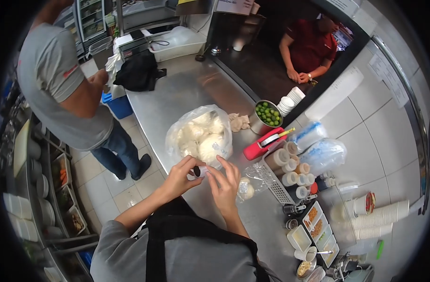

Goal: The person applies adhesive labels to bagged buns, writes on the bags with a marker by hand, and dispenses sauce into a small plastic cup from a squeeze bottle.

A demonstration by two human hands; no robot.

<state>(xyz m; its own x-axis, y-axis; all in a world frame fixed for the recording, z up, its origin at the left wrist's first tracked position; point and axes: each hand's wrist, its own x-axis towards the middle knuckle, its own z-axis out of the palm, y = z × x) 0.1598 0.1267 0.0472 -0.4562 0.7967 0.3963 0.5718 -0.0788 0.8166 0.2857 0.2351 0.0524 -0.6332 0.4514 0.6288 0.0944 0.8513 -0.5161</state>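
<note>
In front of my chest, my left hand (181,177) is closed, pinching a small white roll (201,172) with a dark round end. The fingertips of my right hand (224,187) press against the roll's right side, while its other fingers stretch forward. Just beyond both hands, a large clear plastic bag (176,136) holds several pale, rounded wrapped portions (210,146). A smaller wrapped portion (245,190) with a printed mark lies on the steel counter (161,113), to the right of my right hand. Fine print on the roll is too small to read.
Right of the bag stand a metal pot of limes (268,114), a red tape dispenser (262,144) and a basket (277,182) of lidded cups. Ingredient trays (320,230) line the near right. A co-worker (67,89) stands left; another person (309,49) is behind the hatch.
</note>
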